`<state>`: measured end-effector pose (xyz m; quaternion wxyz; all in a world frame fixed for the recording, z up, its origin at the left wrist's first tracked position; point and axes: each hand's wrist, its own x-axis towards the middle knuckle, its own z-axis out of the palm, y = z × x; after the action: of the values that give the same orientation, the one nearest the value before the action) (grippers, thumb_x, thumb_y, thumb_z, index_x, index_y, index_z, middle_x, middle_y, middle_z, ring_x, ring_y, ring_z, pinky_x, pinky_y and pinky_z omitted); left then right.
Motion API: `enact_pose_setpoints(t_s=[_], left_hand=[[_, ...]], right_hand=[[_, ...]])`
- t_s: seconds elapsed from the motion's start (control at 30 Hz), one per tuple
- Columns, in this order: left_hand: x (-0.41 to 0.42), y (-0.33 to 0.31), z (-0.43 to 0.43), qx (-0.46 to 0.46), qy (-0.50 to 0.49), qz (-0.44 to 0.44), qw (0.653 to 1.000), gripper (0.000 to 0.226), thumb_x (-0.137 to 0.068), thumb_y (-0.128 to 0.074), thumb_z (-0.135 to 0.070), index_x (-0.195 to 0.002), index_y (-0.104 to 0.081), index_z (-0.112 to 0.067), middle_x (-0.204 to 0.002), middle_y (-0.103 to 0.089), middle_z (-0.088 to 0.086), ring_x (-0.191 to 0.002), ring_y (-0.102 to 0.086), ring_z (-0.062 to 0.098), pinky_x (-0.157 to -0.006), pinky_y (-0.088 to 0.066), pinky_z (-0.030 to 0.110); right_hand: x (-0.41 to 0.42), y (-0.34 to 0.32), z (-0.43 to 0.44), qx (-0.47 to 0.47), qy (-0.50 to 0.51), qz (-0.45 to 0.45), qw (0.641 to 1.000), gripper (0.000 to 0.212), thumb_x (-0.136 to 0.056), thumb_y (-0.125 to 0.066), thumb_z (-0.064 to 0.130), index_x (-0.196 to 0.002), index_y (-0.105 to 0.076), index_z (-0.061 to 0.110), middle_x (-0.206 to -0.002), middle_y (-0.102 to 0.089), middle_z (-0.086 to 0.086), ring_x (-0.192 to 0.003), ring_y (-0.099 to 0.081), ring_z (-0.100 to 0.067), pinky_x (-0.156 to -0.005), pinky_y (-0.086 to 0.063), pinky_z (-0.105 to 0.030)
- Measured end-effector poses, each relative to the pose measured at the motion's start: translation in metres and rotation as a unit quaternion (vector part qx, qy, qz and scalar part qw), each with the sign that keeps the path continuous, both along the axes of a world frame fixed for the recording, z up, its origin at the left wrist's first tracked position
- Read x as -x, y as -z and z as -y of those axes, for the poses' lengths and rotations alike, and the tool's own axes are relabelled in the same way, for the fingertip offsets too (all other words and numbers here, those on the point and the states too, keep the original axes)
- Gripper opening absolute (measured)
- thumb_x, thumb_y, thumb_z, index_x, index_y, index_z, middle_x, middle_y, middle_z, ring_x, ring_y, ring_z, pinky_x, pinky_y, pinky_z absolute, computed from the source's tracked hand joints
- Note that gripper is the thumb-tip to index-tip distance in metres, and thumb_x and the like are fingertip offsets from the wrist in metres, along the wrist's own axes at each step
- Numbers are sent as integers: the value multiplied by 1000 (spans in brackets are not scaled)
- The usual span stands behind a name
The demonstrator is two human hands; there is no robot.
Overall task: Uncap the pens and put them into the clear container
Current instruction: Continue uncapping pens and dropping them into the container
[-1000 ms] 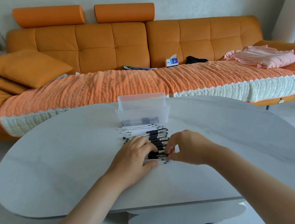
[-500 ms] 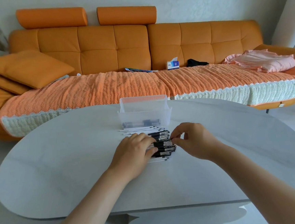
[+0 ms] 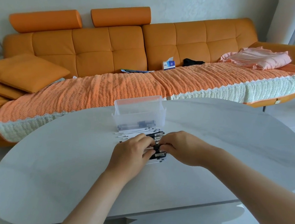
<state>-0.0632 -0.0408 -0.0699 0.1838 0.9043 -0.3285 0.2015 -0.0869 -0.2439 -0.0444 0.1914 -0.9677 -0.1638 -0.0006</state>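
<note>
Right hand (image 3: 180, 148) is sitting closer to left hand (image 3: 130, 154) than half a second back. I'm pinching one pen (image 3: 155, 147) between both, axis running left-right, black cap end rightward, over the pen pile (image 3: 158, 156) just before the clear container (image 3: 139, 116).

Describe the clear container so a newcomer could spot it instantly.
Start at the pale oval table in front of the orange sofa. Near the table's far edge, centred, just beyond the row of pens, stands the clear container. It is the only see-through thing there: a ribbed rectangular plastic tub, with a few dark pieces showing through its wall.
</note>
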Motion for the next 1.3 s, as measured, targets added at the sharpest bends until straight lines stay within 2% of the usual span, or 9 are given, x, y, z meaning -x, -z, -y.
enact_pose_setpoints(t_s=[0.13, 0.37, 0.43, 0.6, 0.7, 0.83, 0.97, 1.13, 1.3], left_hand=[[1, 1, 4, 16, 14, -23, 1000, 10, -89, -64, -35, -97, -61, -31, -91, -60, -16, -80, -59, 7, -59, -47, 29], [-1, 1, 6, 35, 15, -40, 998, 8, -89, -64, -35, -96, -61, -32, -90, -61, -18, -80, -56, 3, -60, -44, 24], [-2, 1, 4, 44, 18, -49, 998, 7, -89, -64, -36, -95, -61, -33, -88, -59, -22, -77, -52, -1, -59, -38, 18], [-2, -2, 2, 42, 13, -45, 998, 8, -88, -65, -37, -94, -61, -34, -89, -60, -22, -74, -50, -2, -58, -38, 17], [-4, -5, 2, 24, 1, -29, 999, 9, -88, -67, -34, -94, -61, -33, -90, -61, -19, -73, -52, 2, -56, -34, 15], [-10, -8, -4, 12, -34, -37, 999, 9, -90, -65, -35, -99, -63, -32, -97, -62, -22, -69, -44, 0, -58, -29, 11], [-12, -6, -6, 9, -44, -52, 998, 9, -91, -62, -36, -100, -62, -33, -98, -62, -23, -71, -46, 1, -59, -31, 14], [-12, -4, -3, -2, -37, -73, 997, 7, -92, -60, -37, -99, -60, -35, -98, -61, -23, -77, -48, 0, -62, -35, 20], [-12, -1, -1, -6, -24, -92, 995, 9, -93, -57, -38, -101, -60, -36, -98, -60, -23, -82, -50, 0, -67, -38, 23]], right_hand=[[4, 1, -2, 5, -26, 12, 1000, 23, -102, -41, 26, -98, -62, 19, -90, -62, 3, -82, -54, -17, -73, -46, -36], [5, 3, -5, 62, -31, 52, 996, 25, -105, -34, 32, -88, -47, 20, -79, -53, 3, -72, -50, -24, -63, -33, -35], [6, 4, -5, 83, -31, 69, 994, 28, -106, -33, 35, -91, -48, 17, -76, -53, 1, -70, -50, -27, -61, -33, -37], [6, 1, -2, 40, -34, 67, 996, 26, -105, -35, 39, -91, -48, 22, -72, -53, 4, -70, -50, -25, -60, -34, -37], [7, -1, 3, -1, -10, 34, 999, 19, -102, -38, 38, -101, -53, 26, -86, -61, 5, -78, -54, -20, -66, -41, -36], [2, 5, 19, -15, 41, 19, 999, 26, -99, -38, 15, -113, -58, 23, -109, -57, 3, -91, -56, -18, -80, -46, -31], [-3, 11, 33, 2, 83, 28, 996, 25, -101, -49, 15, -113, -68, 26, -112, -50, 3, -90, -60, -22, -83, -50, -34], [-4, 12, 39, -36, 138, -8, 990, 19, -87, -71, 30, -106, -71, 32, -95, -68, 17, -88, -62, -6, -82, -51, -27], [-5, 15, 35, -21, 119, -12, 993, 11, -86, -72, 36, -97, -72, 33, -98, -62, 13, -85, -56, -6, -73, -43, -23]])
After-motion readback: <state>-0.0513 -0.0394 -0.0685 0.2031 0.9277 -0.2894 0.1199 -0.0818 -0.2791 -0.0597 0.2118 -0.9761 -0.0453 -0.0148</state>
